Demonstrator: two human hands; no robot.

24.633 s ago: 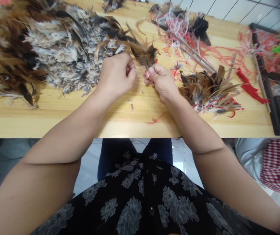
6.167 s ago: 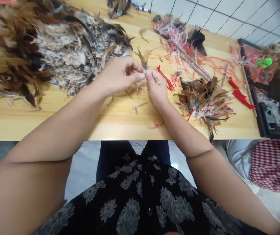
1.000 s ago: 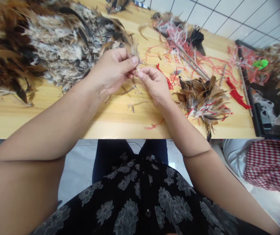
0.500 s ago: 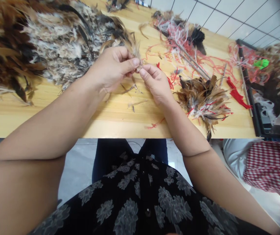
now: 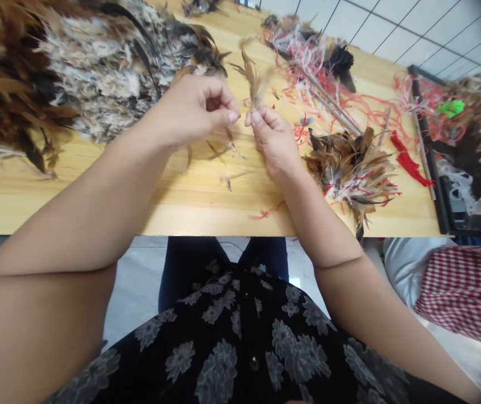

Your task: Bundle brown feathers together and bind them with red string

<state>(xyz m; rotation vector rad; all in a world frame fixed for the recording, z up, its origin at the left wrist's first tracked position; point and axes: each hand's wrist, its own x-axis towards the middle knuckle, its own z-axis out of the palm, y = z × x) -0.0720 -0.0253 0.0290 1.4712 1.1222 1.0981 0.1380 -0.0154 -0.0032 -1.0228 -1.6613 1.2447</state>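
A small tuft of brown feathers (image 5: 255,87) stands up from my right hand (image 5: 272,134), its base pinched between thumb and index finger. Just left of it, my left hand (image 5: 207,109) is closed with thumb and fingertips together. Whatever that pinch may hold is too small to make out. A gap separates the two hands over the wooden table (image 5: 207,207). Beyond my left wrist lies a large heap of pale, fluffy-based feathers (image 5: 101,73). Beside my right forearm rests a pile of brown feather bunches (image 5: 350,168) bound with red string.
Tangled pink and white strings (image 5: 299,56) lie at the back with thin sticks (image 5: 333,104). A red string bundle (image 5: 408,160) is near a dark-edged tray (image 5: 428,151) of feathers on the right. Loose brown feathers (image 5: 5,106) cover the far left. Another person in checked cloth (image 5: 463,292) is at right.
My hands were together at the feather tuft and have moved apart. The tuft now stays in my right hand, while my left hand has come slightly away to the left.
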